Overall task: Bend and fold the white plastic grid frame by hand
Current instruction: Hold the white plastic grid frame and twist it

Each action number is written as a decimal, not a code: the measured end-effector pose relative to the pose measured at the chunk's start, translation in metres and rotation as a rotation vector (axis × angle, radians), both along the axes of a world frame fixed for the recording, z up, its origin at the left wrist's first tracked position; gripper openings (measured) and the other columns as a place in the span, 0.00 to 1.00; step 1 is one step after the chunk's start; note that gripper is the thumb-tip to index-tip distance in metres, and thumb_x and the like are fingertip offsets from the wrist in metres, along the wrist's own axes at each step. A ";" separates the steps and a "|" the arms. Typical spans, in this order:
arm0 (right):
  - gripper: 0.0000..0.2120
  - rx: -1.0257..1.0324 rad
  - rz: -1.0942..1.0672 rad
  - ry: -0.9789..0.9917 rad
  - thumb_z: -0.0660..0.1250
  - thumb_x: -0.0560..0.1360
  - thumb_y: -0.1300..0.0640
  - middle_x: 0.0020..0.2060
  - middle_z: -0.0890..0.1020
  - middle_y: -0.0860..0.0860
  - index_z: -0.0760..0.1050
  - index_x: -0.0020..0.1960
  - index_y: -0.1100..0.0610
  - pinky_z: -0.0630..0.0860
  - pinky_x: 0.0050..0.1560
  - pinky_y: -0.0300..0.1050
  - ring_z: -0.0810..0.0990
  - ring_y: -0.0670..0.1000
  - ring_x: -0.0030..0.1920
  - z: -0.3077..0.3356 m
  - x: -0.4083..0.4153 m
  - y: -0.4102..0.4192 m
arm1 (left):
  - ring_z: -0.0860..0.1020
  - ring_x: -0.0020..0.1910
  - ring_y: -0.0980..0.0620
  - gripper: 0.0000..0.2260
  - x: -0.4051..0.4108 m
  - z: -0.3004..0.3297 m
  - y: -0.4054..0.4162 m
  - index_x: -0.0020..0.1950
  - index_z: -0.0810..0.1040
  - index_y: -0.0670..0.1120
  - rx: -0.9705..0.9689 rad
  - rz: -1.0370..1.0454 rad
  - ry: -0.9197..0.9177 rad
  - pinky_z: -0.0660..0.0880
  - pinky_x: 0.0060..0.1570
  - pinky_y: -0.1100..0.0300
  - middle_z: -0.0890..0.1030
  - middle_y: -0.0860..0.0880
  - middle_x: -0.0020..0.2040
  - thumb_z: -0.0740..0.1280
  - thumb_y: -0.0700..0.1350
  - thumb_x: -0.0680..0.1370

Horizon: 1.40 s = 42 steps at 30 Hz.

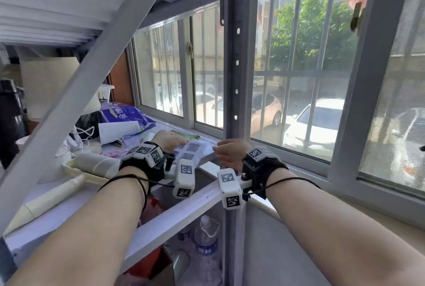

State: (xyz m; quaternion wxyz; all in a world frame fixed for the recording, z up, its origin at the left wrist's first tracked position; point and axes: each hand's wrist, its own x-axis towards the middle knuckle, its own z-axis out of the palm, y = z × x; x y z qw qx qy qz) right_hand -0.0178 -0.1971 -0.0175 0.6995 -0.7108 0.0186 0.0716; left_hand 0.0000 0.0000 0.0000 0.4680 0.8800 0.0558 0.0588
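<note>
- Nearest the camera, two bare forearms reach forward over a white shelf rail (174,214); each wrist wears a black strap carrying white marker cubes (185,176).
- Below the rail a clear water bottle (205,237) stands on a lower level.
- The left hand (169,140) rests on the near-left part of the white plastic grid frame (195,150), fingers extended along its top; whether the thumb hooks under the edge cannot be told.
- The right hand (230,151) has its fingers curled at the frame's right edge, apparently gripping it beside the perforated metal upright (234,74).
- The frame lies flat on the shelf by the window sill, between the two hands, and looks unfolded, so the bending seems only about to start.
- The next move probably calls for one hand to pin the frame while the other lifts its side along a grid line.
- To the left lie a blue printed bag (128,114), white cord and a cream tray (76,169).
- Beyond, a barred window (296,60) shows parked cars and trees.
</note>
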 end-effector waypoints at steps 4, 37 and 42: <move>0.17 -0.006 0.034 0.052 0.71 0.72 0.64 0.42 0.80 0.58 0.73 0.59 0.63 0.77 0.57 0.48 0.80 0.53 0.46 -0.004 0.006 0.011 | 0.75 0.42 0.55 0.10 0.006 -0.004 0.002 0.51 0.82 0.42 -0.007 0.030 -0.022 0.66 0.34 0.67 0.81 0.43 0.54 0.73 0.40 0.71; 0.11 -0.056 0.034 -0.001 0.69 0.71 0.68 0.47 0.82 0.59 0.76 0.53 0.61 0.78 0.44 0.44 0.81 0.54 0.44 -0.003 -0.026 -0.075 | 0.83 0.37 0.49 0.10 -0.013 -0.003 -0.058 0.45 0.81 0.42 -0.181 -0.227 0.012 0.80 0.38 0.56 0.85 0.46 0.39 0.76 0.46 0.68; 0.11 -0.062 -0.049 -0.001 0.68 0.72 0.68 0.48 0.82 0.59 0.76 0.54 0.64 0.78 0.48 0.46 0.81 0.55 0.45 0.003 -0.040 -0.107 | 0.80 0.34 0.50 0.10 -0.020 -0.005 -0.091 0.44 0.79 0.42 -0.140 -0.303 0.023 0.74 0.30 0.61 0.83 0.45 0.40 0.74 0.46 0.69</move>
